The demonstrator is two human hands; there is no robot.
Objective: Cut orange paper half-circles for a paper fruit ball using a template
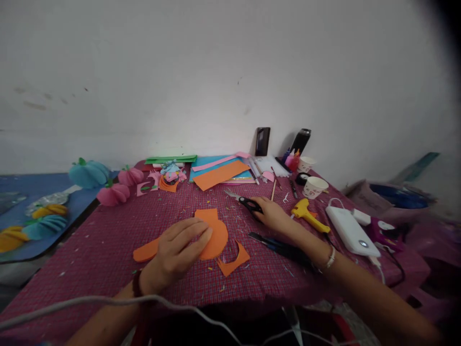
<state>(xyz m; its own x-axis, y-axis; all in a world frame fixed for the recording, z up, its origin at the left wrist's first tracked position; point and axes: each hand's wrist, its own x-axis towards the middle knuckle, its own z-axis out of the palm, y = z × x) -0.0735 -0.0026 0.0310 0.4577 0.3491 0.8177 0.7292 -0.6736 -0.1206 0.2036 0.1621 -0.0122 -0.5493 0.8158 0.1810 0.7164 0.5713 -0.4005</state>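
Near the middle of the table my left hand [180, 247] is closed over a rounded piece of orange paper [218, 240], its fingers together on the paper's left side. A flat-edged tab of orange paper shows above the round part, and another orange strip [146, 251] sticks out to the left of the hand. Just right of it lies a curved orange offcut [236, 259]. My right hand [272, 211] is closed on the black handles of a pair of scissors [245, 199]. The blades point up and left, close to the tabletop. A utility knife [266, 240] lies below my right forearm.
A yellow glue gun [309, 215], paper cups [314, 187] and a white power bank [353, 230] stand or lie on the right. Coloured paper sheets [221, 175] and a phone [262, 142] are at the back. Paper pumpkins [113, 193] sit left. A white cable [108, 300] crosses in front.
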